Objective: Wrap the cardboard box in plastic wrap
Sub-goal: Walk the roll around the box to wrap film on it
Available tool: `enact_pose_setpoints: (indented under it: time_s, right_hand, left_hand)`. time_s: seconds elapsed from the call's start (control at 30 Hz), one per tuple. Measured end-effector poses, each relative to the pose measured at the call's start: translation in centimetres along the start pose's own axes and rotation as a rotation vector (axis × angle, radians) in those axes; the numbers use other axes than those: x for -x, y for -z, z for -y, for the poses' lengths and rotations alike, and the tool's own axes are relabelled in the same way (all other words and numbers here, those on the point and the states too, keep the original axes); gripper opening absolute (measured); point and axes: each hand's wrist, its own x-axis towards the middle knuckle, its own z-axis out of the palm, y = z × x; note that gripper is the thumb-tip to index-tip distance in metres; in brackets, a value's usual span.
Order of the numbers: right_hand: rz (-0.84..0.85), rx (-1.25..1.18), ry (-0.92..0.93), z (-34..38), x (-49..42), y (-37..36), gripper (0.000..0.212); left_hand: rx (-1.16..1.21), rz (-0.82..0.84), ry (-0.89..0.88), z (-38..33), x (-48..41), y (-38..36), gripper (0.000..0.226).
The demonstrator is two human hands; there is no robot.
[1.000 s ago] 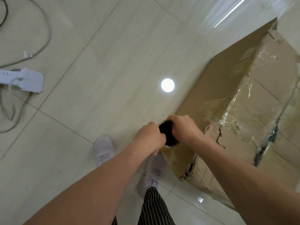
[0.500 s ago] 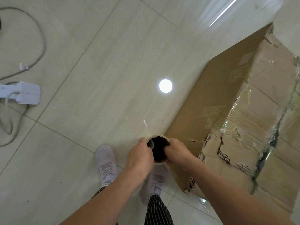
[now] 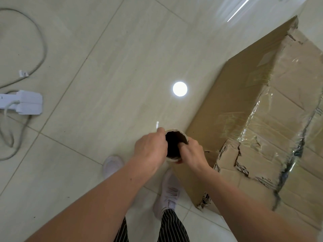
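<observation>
A large brown cardboard box (image 3: 232, 95) lies on the floor at the right, its torn top partly covered with shiny plastic wrap (image 3: 272, 119). Just left of the box's near corner I hold the roll of plastic wrap (image 3: 174, 145) upright, looking down its dark hollow core. My left hand (image 3: 150, 151) grips the roll's left side, and my right hand (image 3: 191, 153) grips its right side with fingers curled over the rim. The length of the roll below my hands is hidden.
Pale floor tiles (image 3: 104, 84) stretch to the left. A white power strip (image 3: 24, 103) with grey cables (image 3: 40, 55) lies at the far left. My two white shoes (image 3: 111, 165) stand right below the roll, close to the box's near corner.
Both hands with the roll have drawn back from the box's corner toward me and slightly left. The view has shifted, so the box sits further right.
</observation>
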Motion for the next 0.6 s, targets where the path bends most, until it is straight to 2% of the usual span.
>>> enact_pose_setpoints:
  time_s: [0.07, 0.17, 0.23, 0.33, 0.47, 0.53, 0.6]
  right_hand:
    - [-0.041, 0.102, 0.048, 0.0, -0.4, 0.7, 0.026]
    - [-0.096, 0.380, 0.150, 0.6, -1.2, 2.3, 0.025]
    - [-0.110, 0.513, 0.214, 1.5, -1.7, 3.4, 0.022]
    - [-0.128, 0.690, 0.290, 3.1, -2.4, 4.7, 0.022]
    - [-0.172, 0.831, 0.465, 5.3, -2.6, 6.0, 0.036]
    - [-0.229, 0.913, 0.529, 6.2, -3.2, 6.7, 0.039]
    - [-0.274, 1.010, 0.586, 6.9, -3.9, 7.3, 0.039]
  left_hand:
    - [0.069, -0.005, 0.006, -0.3, -0.1, -0.4, 0.031]
    - [0.276, 0.031, 0.044, -0.6, -0.3, -1.5, 0.041]
    - [0.381, 0.053, 0.063, -0.9, -0.5, -1.7, 0.037]
    - [0.390, 0.045, 0.067, -1.7, -1.0, -1.1, 0.036]
    - [0.271, 0.001, 0.036, -2.5, -1.7, 0.6, 0.044]
    - [0.296, -0.024, 0.019, -3.1, -2.2, 1.2, 0.042]
    - [0.415, 0.001, 0.032, -4.1, -2.8, 1.3, 0.038]
